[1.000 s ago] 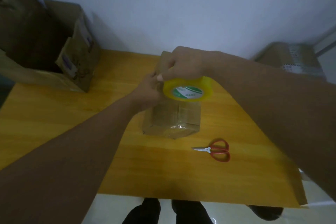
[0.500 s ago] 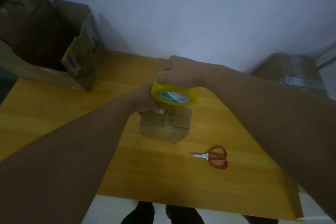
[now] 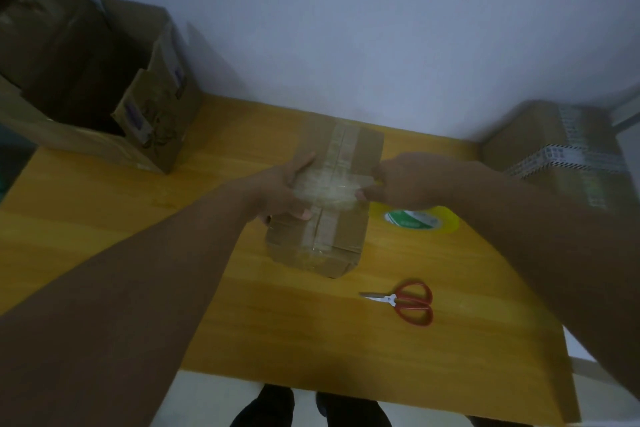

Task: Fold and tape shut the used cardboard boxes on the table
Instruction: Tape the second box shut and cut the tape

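A small closed cardboard box [image 3: 349, 236] lies in the middle of the wooden table [image 3: 138, 218], with old tape along its top seam. A fresh clear tape strip [image 3: 325, 189] runs crosswise over its top. My left hand [image 3: 280, 191] grips the box's left side, thumb pressed on the top. My right hand [image 3: 405, 180] is at the box's right edge, closed over the yellow tape roll [image 3: 415, 220], which sits low beside the box; the fingertips pinch the tape at the edge.
Red-handled scissors [image 3: 408, 302] lie on the table, nearer to me and right of the box. A large open cardboard box [image 3: 149, 121] stands at the back left. A taped carton [image 3: 561, 149] sits off the table's right corner. A wall is behind.
My right hand has carried the roll from above the box down to its right side, laying tape across the top. My left hand has shifted to the box's left edge.
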